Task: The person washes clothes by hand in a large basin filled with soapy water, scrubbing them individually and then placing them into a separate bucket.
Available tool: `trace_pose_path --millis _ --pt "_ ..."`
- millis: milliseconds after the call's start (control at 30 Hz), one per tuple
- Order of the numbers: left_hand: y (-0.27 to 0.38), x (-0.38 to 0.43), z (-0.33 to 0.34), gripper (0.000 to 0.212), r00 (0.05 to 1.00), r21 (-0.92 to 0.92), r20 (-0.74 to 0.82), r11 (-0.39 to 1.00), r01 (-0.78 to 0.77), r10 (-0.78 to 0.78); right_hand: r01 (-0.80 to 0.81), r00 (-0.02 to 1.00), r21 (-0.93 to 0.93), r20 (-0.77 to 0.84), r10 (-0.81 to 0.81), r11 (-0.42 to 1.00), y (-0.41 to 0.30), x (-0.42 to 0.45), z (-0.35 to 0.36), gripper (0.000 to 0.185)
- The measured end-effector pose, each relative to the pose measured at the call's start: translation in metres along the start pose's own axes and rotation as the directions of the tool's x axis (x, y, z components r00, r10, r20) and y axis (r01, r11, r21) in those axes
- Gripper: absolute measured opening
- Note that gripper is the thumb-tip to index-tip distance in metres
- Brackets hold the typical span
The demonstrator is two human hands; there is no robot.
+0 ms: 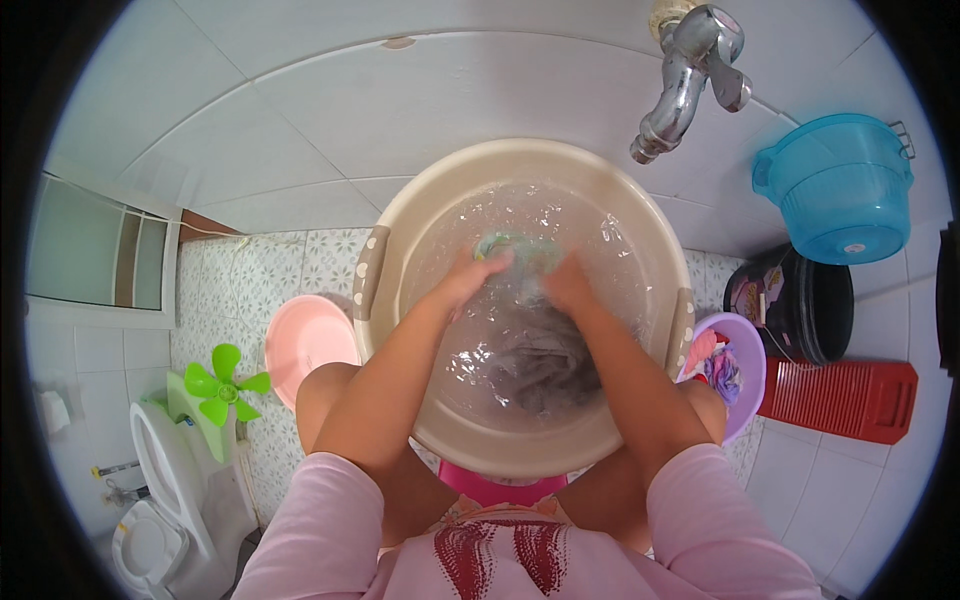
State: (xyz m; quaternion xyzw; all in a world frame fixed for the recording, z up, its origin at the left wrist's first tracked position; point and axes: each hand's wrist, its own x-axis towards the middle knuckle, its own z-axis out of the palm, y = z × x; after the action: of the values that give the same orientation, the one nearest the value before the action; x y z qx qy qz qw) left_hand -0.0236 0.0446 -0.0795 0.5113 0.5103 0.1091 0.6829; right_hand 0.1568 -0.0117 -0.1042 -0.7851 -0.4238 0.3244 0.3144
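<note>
A large beige plastic washtub [525, 457] of cloudy water stands before me. At the water's surface my left hand [474, 276] grips the left end of a pale green cloth [525, 246], its thumb on top. Blurred by motion, my right hand [568, 283] is at the right end of that cloth; its fingers are partly hidden by splashing water, so its hold is unclear. A dark grey cloth [547, 360] lies soaked in the water below my hands, towards my body and near my right forearm.
A pink basin [311, 341] stands left of the tub. On the right are a purple basin [752, 390] with clothes, a red washboard [840, 397], a black bucket [829, 307] and a blue tub [844, 187]. A metal tap [679, 97] juts from the wall, upper right.
</note>
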Motion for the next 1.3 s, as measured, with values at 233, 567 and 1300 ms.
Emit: trace_pose_path --millis 233,567,1300 --pt "0.008 -0.016 0.001 0.076 0.974 -0.692 0.169 0.686 0.226 -0.15 0.411 0.881 0.028 0.244 -0.405 0.911 -0.086 -0.072 0.013 0.061" --pt "0.028 -0.021 0.044 0.064 0.985 -0.812 0.051 0.567 0.136 -0.164 0.621 0.759 -0.131 -0.143 -0.635 0.773 -0.084 -0.058 0.003 0.031" --pt "-0.002 -0.022 -0.017 0.03 0.938 0.749 -0.321 0.641 0.166 0.133 0.45 0.874 -0.468 0.406 -0.267 0.761 -0.01 -0.004 -0.02 0.046"
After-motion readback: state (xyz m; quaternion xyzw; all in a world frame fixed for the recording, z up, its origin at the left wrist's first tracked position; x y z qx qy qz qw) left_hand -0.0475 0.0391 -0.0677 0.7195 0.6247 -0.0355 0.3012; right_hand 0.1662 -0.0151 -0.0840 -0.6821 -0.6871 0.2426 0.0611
